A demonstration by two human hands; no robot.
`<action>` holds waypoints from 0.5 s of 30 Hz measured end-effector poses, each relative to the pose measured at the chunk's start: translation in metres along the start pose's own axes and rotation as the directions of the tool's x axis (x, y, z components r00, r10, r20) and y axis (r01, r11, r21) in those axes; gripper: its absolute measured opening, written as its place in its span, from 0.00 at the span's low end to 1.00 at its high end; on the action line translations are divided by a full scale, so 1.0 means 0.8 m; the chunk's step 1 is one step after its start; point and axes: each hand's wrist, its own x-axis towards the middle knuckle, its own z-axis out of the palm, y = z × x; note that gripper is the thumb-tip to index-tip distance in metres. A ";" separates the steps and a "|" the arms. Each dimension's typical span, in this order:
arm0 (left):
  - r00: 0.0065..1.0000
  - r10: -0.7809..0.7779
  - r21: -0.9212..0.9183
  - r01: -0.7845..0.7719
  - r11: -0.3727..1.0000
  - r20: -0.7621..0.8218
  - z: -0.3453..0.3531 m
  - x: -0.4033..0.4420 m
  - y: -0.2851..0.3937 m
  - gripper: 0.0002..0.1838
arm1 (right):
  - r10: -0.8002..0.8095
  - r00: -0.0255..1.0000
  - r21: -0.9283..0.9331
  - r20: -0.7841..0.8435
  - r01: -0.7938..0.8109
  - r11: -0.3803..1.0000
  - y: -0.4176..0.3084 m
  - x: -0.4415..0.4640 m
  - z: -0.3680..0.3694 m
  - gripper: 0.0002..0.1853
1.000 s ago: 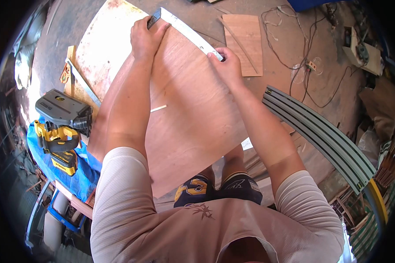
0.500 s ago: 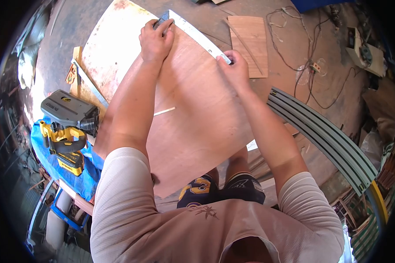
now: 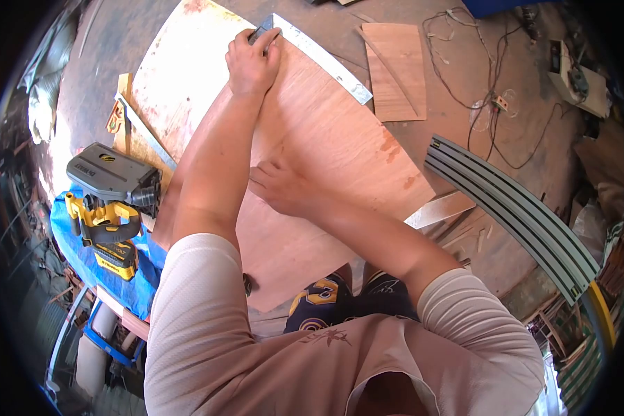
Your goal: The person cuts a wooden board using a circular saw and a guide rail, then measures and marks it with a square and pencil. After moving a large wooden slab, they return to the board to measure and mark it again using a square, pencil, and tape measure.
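Observation:
A wide plywood sheet (image 3: 347,145) lies in front of me. Along its far edge rests a square with a pale metal blade (image 3: 322,59) and a dark stock (image 3: 263,30). My left hand (image 3: 253,62) is closed around the stock, its fingertips at the blade's left end. My right hand (image 3: 284,186) is low on the middle of the sheet, fingers curled down beside my left forearm. Its fingertips cover the spot where a thin pale stick lay, and I cannot see the stick now.
A yellow-and-black cordless power tool (image 3: 111,201) sits on a blue tarp (image 3: 142,291) at the left. A smaller plywood piece (image 3: 399,73) lies beyond the sheet. Tangled cables (image 3: 492,76) spread at the upper right, and a long grooved metal track (image 3: 509,215) juts in from the right.
My right hand has let go of the blade's right end and moved down and left onto the sheet, over the thin stick. My left hand stays on the square.

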 end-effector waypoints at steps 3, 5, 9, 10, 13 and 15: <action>1.000 -0.005 -0.006 0.005 1.000 0.013 0.000 -0.001 -0.001 0.15 | -0.033 0.985 -0.068 0.166 0.045 0.997 0.009 0.006 0.027 0.09; 1.000 -0.003 -0.019 0.004 1.000 0.012 -0.001 -0.002 -0.003 0.15 | 0.033 0.969 -0.054 0.246 -0.020 0.998 0.007 0.012 0.025 0.07; 1.000 0.000 0.005 0.000 1.000 0.019 0.000 -0.002 -0.001 0.15 | 0.222 0.943 -0.025 0.247 -0.223 0.975 0.000 -0.021 -0.045 0.06; 1.000 -0.001 0.019 0.000 1.000 0.021 -0.001 -0.002 -0.001 0.15 | 0.254 0.924 -0.065 0.286 -0.246 0.967 0.007 -0.034 -0.067 0.06; 1.000 -0.003 0.025 0.003 1.000 0.007 0.001 -0.002 -0.002 0.15 | 0.446 0.879 0.208 0.168 -0.474 0.856 0.046 -0.102 -0.106 0.09; 1.000 0.015 0.026 -0.014 1.000 -0.021 0.002 -0.001 -0.001 0.15 | 0.685 0.701 0.469 0.197 -0.681 0.562 0.050 -0.108 -0.152 0.12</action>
